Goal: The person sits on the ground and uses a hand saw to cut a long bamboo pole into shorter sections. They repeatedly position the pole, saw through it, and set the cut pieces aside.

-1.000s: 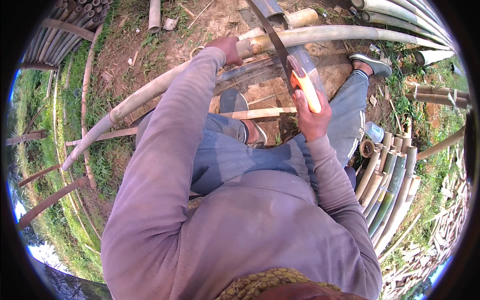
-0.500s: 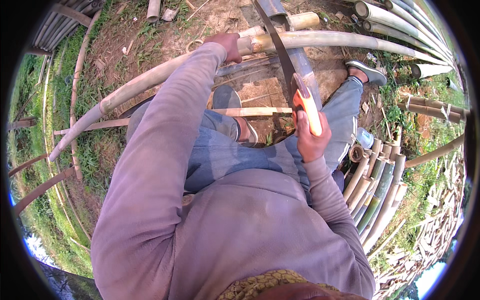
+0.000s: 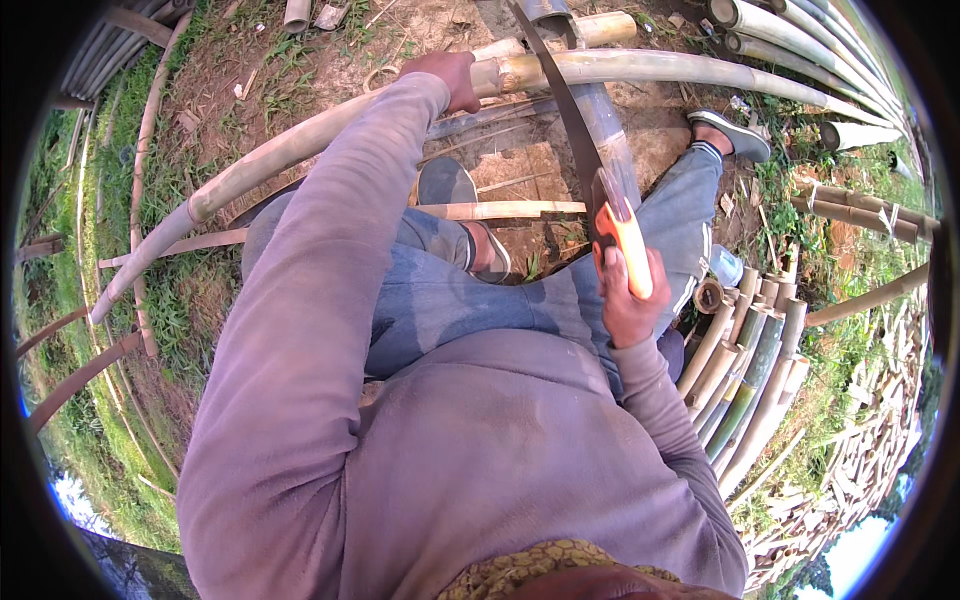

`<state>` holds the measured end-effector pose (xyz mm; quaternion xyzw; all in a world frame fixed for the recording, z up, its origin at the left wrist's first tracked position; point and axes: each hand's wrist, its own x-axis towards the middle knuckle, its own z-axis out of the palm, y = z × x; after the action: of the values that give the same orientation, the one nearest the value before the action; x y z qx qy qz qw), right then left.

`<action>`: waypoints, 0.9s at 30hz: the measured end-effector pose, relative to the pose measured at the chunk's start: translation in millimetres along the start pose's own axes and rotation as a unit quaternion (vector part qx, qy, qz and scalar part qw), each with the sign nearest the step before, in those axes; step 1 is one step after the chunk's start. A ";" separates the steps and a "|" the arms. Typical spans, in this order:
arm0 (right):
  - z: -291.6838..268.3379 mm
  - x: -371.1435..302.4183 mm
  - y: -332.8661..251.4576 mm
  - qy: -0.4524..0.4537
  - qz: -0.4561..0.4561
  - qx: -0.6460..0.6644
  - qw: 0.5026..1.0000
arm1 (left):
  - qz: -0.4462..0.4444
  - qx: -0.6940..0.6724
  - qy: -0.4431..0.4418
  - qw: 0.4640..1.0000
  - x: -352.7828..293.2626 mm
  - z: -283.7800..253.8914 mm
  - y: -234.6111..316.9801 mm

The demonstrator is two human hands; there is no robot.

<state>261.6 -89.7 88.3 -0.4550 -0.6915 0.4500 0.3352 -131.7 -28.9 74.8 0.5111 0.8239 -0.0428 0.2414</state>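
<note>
A long pale bamboo pole point(image 3: 270, 148) runs crosswise in front of me, bending through the fisheye view. My left hand point(image 3: 446, 78) is closed round it, just left of a node. My right hand point(image 3: 633, 305) grips the orange handle of a handsaw point(image 3: 574, 128), close to my right thigh. The saw's dark blade lies across the pole to the right of that node, its tip pointing away from me. Whether the teeth have cut into the bamboo cannot be made out. Beneath the pole, a greyish bamboo length point(image 3: 607, 135) runs away from me as a support.
At my right side stands a bundle of short cut bamboo pieces point(image 3: 745, 370). Thick poles point(image 3: 800, 50) are stacked at the far right. A split bamboo strip point(image 3: 490, 210) crosses over the ground between my legs. Offcuts point(image 3: 850, 480) lie heaped at the lower right.
My right hand has drawn the saw a short way back toward my body. The left hand keeps its hold on the pole. The whole view has shifted slightly.
</note>
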 end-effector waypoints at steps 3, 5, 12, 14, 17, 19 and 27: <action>71.0 123.5 -15.0 0.024 -0.095 0.038 0.994 | 0.013 -0.001 0.014 1.000 10.3 5.5 14.4; 82.8 141.5 -8.3 0.029 -0.067 0.091 0.993 | 0.015 -0.004 0.007 1.000 10.3 3.1 17.7; -31.9 -51.1 -13.9 0.008 -0.005 0.010 1.000 | 0.003 0.005 0.011 1.000 -1.0 2.1 -3.4; -19.9 -36.1 -4.1 0.013 -0.043 -0.021 0.999 | 0.013 0.002 0.027 1.000 4.6 9.3 -2.2; 41.2 60.2 16.4 0.030 -0.079 0.000 0.996 | 0.008 0.009 0.015 1.000 12.2 8.6 6.2; 74.9 128.5 -1.6 0.020 -0.068 0.042 0.997 | 0.011 0.009 0.021 1.000 9.4 3.1 15.9; -16.3 -28.1 -15.0 -0.001 -0.019 -0.040 0.999 | 0.012 -0.002 0.015 1.000 1.9 5.2 -1.0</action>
<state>281.1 -113.4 106.8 -0.4540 -0.7180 0.4159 0.3246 -131.4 -29.5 69.3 0.5213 0.8211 -0.0308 0.2304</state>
